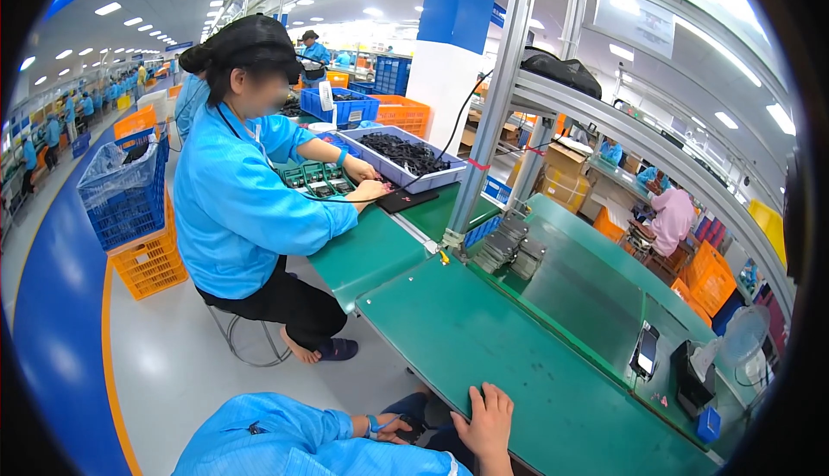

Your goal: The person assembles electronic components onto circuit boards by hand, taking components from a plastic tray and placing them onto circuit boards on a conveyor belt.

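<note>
My right hand (pixel 486 424) lies on the near edge of the green worktable (pixel 509 351), fingers apart and holding nothing. Below the table edge, by my lap, my left hand (pixel 393 429) has its fingers curled in next to something dark. A blue band (pixel 373 427) circles that wrist. Whether the dark shape is held or is only clothing behind the hand, I cannot make out. Farther along the bench a phone-like device (pixel 645 351) rests by the raised green strip. Stacks of grey flat parts (pixel 509 247) stand near the metal post.
A co-worker in a blue smock (pixel 250 191) sits at the left, hands over a black mat (pixel 419 200). Beyond is a grey bin of black parts (pixel 406 155). A metal frame post (pixel 492 105) rises from the bench. A small fan (pixel 744 335) and blue box (pixel 709 424) sit right.
</note>
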The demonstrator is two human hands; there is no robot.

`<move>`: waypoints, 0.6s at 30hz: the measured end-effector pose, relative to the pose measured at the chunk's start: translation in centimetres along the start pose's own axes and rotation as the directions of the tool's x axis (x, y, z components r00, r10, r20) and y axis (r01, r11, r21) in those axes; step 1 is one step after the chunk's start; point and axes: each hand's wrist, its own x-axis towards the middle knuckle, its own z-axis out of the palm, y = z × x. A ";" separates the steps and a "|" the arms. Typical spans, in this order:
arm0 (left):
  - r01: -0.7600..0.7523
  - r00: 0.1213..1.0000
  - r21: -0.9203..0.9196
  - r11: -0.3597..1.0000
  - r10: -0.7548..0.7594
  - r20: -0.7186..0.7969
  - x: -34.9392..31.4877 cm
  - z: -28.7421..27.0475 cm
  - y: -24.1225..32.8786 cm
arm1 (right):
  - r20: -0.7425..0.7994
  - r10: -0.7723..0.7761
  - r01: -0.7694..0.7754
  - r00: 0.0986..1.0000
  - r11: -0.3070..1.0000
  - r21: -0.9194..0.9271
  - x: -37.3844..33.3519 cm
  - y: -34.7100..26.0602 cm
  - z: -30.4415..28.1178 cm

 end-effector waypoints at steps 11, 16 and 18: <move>0.028 0.989 0.116 0.993 -0.044 0.140 0.8 1.4 0.0 | -0.032 -0.028 0.028 0.999 0.999 0.015 -0.1 -0.6 -0.4; -0.088 0.982 0.151 0.985 0.060 0.181 0.3 1.6 -1.0 | -0.009 -0.009 0.008 1.000 1.000 -0.019 -1.4 -0.8 -1.0; -0.119 0.980 0.145 0.982 0.092 0.175 0.9 1.1 -1.5 | -0.004 -0.012 0.012 1.000 1.000 -0.024 -1.7 -0.8 -1.2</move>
